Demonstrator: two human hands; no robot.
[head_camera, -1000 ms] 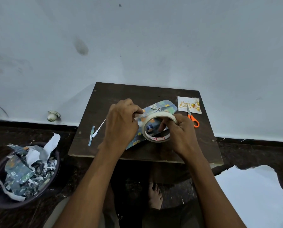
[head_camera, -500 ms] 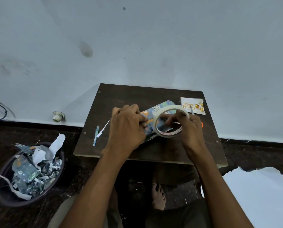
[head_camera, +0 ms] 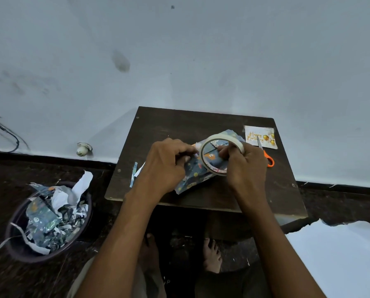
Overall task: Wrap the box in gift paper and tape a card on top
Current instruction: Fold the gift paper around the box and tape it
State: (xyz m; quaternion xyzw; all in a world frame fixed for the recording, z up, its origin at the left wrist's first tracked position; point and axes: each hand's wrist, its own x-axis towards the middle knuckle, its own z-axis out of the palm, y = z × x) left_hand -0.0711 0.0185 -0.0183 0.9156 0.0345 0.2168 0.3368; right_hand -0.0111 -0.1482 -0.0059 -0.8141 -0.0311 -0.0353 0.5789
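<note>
A box wrapped in blue patterned gift paper (head_camera: 193, 176) lies on the small dark table (head_camera: 171, 123). Above it my right hand (head_camera: 245, 166) holds a roll of clear tape (head_camera: 217, 138) upright, fingers through its core. My left hand (head_camera: 165, 166) is closed at the roll's left edge, pinching the free tape end against the paper. A white "Happy Birthday" card (head_camera: 260, 137) lies at the table's back right corner. The box's middle is hidden by the roll and both hands.
Orange-handled scissors (head_camera: 269, 161) lie beside the card, partly behind my right hand. Thin paper strips (head_camera: 134, 174) lie on the table's left side. A dark bin of paper scraps (head_camera: 48, 218) stands on the floor at left. A white sheet (head_camera: 338, 254) lies at lower right.
Both hands and the tape roll have shifted a little right and away from me over the wrapped box. The roll now stands more upright, and the left fingers stay at its edge.
</note>
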